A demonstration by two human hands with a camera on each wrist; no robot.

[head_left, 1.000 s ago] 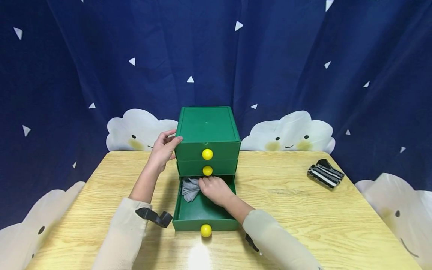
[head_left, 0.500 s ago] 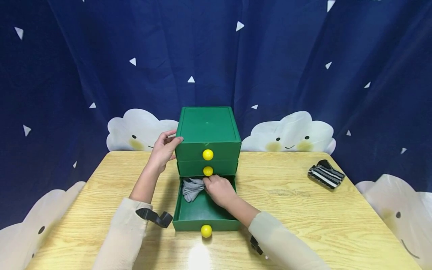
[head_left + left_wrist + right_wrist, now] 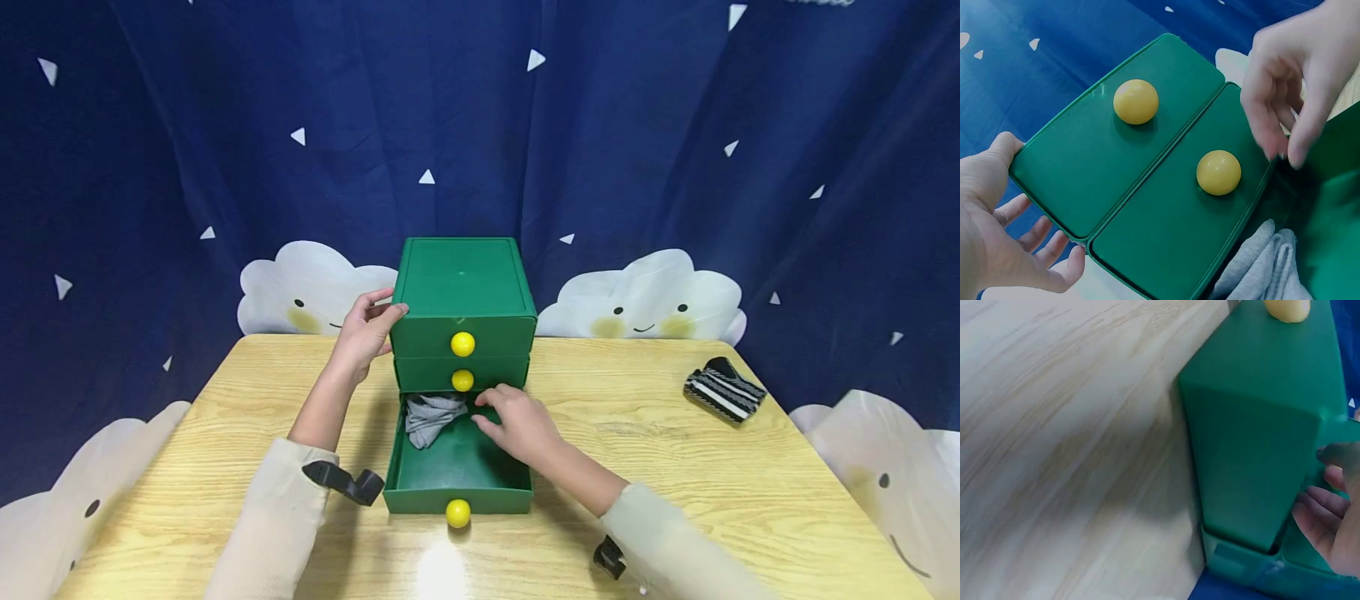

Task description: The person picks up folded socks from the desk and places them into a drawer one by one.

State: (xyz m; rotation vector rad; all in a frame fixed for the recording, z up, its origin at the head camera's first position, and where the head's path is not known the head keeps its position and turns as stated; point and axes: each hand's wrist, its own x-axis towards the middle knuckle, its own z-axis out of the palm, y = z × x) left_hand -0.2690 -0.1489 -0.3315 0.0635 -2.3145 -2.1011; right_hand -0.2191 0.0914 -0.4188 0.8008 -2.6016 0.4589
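A green drawer cabinet (image 3: 463, 279) with yellow ball knobs stands on the table, its bottom drawer (image 3: 420, 501) pulled out. Inside that drawer, at the back left, lies a crumpled grey cloth (image 3: 431, 419), perhaps a sock; the left wrist view shows its folds (image 3: 1263, 269). My left hand (image 3: 362, 335) rests against the cabinet's upper left side, thumb on the front top edge and fingers spread along the side. Over the drawer's right side hovers my right hand (image 3: 517, 421), fingers loosely bent, thumb apart, nothing held, clear of the cloth.
A folded black, grey and white striped textile (image 3: 724, 389) lies at the table's right. The wooden table (image 3: 637, 467) extends on both sides of the cabinet. Behind hangs a dark blue curtain (image 3: 637, 125) with white triangles and clouds.
My right hand has drawn away from the grey cloth, moving right, and its thumb and fingers have spread. The cloth stays in the drawer. My left hand has kept its place.
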